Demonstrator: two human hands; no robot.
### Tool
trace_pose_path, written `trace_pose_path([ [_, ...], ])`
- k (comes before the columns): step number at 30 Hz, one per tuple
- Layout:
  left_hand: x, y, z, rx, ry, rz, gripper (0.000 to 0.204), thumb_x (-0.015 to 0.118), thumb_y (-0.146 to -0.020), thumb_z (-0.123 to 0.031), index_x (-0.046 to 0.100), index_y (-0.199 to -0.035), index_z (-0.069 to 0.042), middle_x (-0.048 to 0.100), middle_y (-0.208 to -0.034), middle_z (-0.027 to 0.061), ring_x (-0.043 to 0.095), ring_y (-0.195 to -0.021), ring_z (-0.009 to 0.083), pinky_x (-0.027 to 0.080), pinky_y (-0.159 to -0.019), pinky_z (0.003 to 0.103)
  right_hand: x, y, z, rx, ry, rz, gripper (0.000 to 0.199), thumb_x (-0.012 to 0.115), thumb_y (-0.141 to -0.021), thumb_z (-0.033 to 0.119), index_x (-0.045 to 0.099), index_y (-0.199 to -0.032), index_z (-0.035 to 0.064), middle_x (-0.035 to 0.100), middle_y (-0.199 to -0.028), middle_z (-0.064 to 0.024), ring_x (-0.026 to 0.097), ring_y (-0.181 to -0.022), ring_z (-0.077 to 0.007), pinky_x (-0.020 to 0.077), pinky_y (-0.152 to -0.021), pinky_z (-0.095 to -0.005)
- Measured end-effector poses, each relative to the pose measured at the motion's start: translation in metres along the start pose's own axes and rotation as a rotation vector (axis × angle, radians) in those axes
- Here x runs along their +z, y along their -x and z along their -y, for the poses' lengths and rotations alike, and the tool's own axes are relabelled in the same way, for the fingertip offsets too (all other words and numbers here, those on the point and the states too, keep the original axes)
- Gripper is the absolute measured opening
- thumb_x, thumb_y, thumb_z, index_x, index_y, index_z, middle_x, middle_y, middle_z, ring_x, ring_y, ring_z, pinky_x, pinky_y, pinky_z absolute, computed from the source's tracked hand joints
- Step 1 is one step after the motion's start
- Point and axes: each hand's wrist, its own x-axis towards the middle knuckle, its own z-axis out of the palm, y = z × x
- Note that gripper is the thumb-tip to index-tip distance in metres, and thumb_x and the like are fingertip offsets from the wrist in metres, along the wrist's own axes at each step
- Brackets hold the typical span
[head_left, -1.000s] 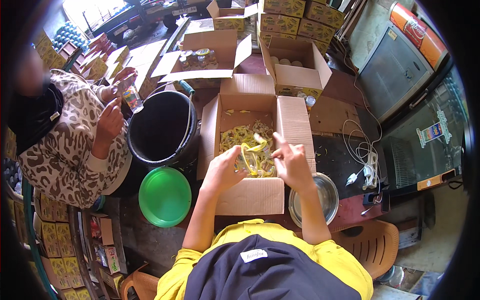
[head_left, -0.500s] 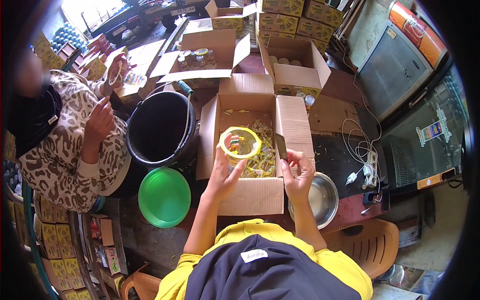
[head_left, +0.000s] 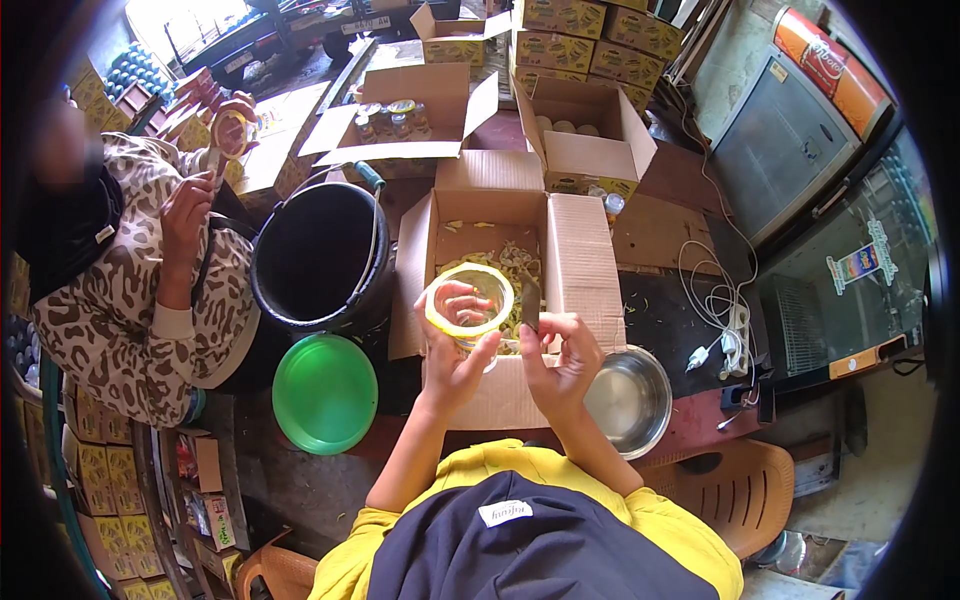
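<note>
My left hand (head_left: pixel 452 372) is wrapped round a clear plastic jar (head_left: pixel 494 297) with a yellow rim; its fingers show through the clear wall. The jar's opening faces up toward me. A knife (head_left: pixel 530 302) with a dark, flat blade is pinched in my right hand (head_left: pixel 563 362). Its blade points away from me, just right of the jar and apart from it. Both hands are above the near side of an open cardboard box (head_left: pixel 585 250). Curled yellow and clear scraps (head_left: pixel 512 258) lie inside that box, partly hidden by the jar and my hands.
Left of the box stand a black bucket (head_left: pixel 320 250) and a green basin (head_left: pixel 325 395). A steel bowl (head_left: pixel 630 405) is beside my right forearm. Farther back, an open carton (head_left: pixel 390 80) holds jars. On the left, a co-worker (head_left: pixel 150 270) holds a ring-rimmed jar and a blade.
The jar has moved slightly left and down, and its rim faces me more. My right hand has brought the knife left, closer to the jar. The co-worker's jar has been turned.
</note>
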Motion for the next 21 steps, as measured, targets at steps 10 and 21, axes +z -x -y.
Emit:
trace_pose_path([
  [10, 0.0025, 0.0029, -0.0024, 0.113, -0.099, 0.042, 0.062, 0.061, -0.074, -0.006, 0.028, -0.128, -0.003, 0.043, -0.117, 0.0115, 0.046, -0.101, 0.0175, 0.038, -0.088, 0.03, 0.0027, 0.0023, -0.0004, -0.156, 0.068, -0.015, 0.016, 0.065, -0.069, -0.004, 0.055, -0.08, 0.0017, 0.055, -0.068, -0.0066, 0.048, -0.055, -0.0115, 0.039, -0.049, -0.0218],
  [21, 0.0009, 0.0051, -0.0052, 0.143, -0.149, 0.017, 0.07, 0.069, -0.07, -0.004, 0.029, -0.127, -0.003, 0.043, -0.118, 0.0126, 0.047, -0.105, 0.02, 0.039, -0.089, 0.032, 0.0037, 0.0007, 0.0091, -0.203, 0.107, -0.065, 0.015, 0.067, -0.065, -0.006, 0.058, -0.074, 0.001, 0.058, -0.065, -0.008, 0.057, -0.054, -0.0146, 0.0452, -0.05, -0.0231],
])
